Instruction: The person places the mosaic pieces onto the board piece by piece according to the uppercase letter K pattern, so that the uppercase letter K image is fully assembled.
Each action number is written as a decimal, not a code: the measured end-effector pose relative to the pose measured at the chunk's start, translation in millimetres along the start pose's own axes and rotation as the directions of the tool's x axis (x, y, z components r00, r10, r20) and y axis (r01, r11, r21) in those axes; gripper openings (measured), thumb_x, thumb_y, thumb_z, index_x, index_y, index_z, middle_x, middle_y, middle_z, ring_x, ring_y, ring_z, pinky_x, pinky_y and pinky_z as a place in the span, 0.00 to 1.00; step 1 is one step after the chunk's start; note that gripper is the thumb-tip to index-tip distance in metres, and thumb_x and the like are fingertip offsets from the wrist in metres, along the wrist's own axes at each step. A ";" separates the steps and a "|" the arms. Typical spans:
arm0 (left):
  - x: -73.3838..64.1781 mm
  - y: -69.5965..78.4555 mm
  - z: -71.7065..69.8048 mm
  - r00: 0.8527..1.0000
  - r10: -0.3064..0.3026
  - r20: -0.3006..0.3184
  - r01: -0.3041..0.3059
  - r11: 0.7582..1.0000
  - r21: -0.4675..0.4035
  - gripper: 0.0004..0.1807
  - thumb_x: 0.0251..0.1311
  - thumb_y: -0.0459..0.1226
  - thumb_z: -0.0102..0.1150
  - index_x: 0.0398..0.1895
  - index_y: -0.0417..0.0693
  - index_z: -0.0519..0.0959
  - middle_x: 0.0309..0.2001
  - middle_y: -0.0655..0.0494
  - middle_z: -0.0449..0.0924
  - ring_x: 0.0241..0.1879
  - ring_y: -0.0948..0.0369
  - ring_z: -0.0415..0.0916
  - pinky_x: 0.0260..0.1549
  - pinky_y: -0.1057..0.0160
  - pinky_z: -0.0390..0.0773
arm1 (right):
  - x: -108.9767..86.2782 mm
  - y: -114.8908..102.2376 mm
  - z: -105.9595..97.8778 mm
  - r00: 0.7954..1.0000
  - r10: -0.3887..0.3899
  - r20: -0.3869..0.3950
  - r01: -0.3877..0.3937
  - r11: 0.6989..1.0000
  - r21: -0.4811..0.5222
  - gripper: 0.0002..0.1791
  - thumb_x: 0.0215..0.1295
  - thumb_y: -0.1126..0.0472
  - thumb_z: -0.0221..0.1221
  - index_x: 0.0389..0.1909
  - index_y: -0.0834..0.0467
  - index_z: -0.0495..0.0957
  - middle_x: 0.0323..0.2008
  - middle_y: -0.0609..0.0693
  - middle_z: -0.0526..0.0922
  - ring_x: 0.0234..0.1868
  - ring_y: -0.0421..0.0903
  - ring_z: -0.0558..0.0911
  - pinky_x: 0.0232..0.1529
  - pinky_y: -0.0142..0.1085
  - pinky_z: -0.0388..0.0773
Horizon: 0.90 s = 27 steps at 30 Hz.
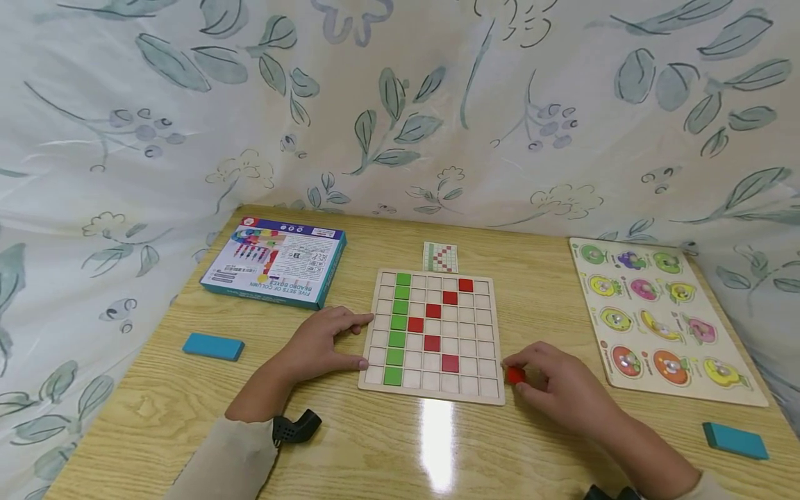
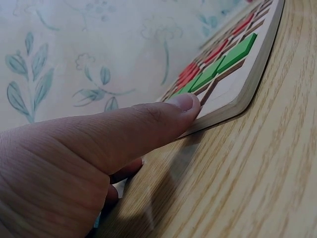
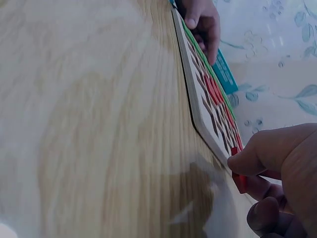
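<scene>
A wooden grid board [image 1: 431,396] lies on the table between both hands. Green square tiles [image 1: 396,323] fill its second column from the left, and several red tiles [image 1: 432,311] form a sideways V beside them. My left hand [image 1: 319,345] touches the board's left edge, its thumb [image 2: 183,101] on the rim near the lower corner. Just off the board's lower right edge, my right hand [image 1: 559,382] pinches a red square tile [image 3: 238,183] between thumb and fingers. A small pattern card [image 1: 440,257] showing a like green and red layout lies behind the board.
A boxed toy set [image 1: 275,260] lies at the back left. To the right is a wooden fruit and vegetable puzzle board [image 1: 669,323]. One blue block [image 1: 212,346] lies at the left, another blue block [image 1: 735,440] at the right. A patterned curtain [image 1: 400,111] hangs behind the table.
</scene>
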<state>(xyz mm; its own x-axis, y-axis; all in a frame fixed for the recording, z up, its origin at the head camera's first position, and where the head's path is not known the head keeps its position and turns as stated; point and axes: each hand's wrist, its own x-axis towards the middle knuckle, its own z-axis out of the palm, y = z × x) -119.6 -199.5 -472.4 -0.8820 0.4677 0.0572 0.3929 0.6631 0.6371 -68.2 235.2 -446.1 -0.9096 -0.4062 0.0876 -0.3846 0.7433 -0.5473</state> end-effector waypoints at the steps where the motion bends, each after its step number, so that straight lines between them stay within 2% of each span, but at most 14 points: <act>1: -0.1 -0.2 0.1 1.000 0.000 0.000 0.000 1.000 0.000 0.42 0.53 0.54 0.83 0.73 0.56 0.80 0.43 0.67 0.75 0.45 0.62 0.70 0.50 0.54 0.72 | 0.3 -2.0 1.6 1.000 -0.005 0.002 0.005 1.000 0.004 0.21 0.60 0.67 0.76 0.52 0.46 0.88 0.47 0.37 0.82 0.28 0.33 0.69 0.29 0.31 0.71; 13: -0.6 -1.3 0.8 1.000 -0.011 0.004 0.011 1.000 0.001 0.42 0.54 0.55 0.83 0.73 0.58 0.80 0.43 0.67 0.75 0.45 0.62 0.70 0.50 0.54 0.72 | 6.2 -20.2 15.1 0.997 -0.075 0.019 0.073 0.995 0.074 0.21 0.60 0.66 0.76 0.52 0.46 0.88 0.47 0.35 0.82 0.28 0.33 0.71 0.30 0.31 0.72; 23: 0.1 -1.5 0.4 1.000 0.003 0.001 -0.003 1.000 0.008 0.43 0.54 0.55 0.82 0.73 0.57 0.80 0.43 0.68 0.75 0.44 0.62 0.70 0.49 0.54 0.71 | 13.4 -34.9 24.1 0.989 -0.129 0.072 0.123 0.989 0.084 0.19 0.61 0.66 0.74 0.51 0.46 0.88 0.45 0.36 0.81 0.28 0.33 0.73 0.30 0.30 0.73; 27: 0.0 -1.6 0.2 1.000 0.001 0.001 -0.001 1.000 0.010 0.43 0.53 0.55 0.83 0.73 0.57 0.80 0.43 0.68 0.75 0.44 0.62 0.69 0.48 0.55 0.71 | 15.0 -40.0 28.8 0.986 -0.127 0.104 0.117 0.988 0.098 0.19 0.61 0.65 0.74 0.51 0.45 0.88 0.46 0.36 0.81 0.30 0.34 0.73 0.32 0.31 0.74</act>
<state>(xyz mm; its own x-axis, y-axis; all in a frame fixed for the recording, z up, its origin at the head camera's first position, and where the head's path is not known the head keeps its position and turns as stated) -120.2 -200.4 -473.6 -0.8813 0.4692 0.0569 0.3965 0.6684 0.6293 -62.0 184.0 -446.9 -0.8322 -0.5502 0.0696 -0.4710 0.6350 -0.6123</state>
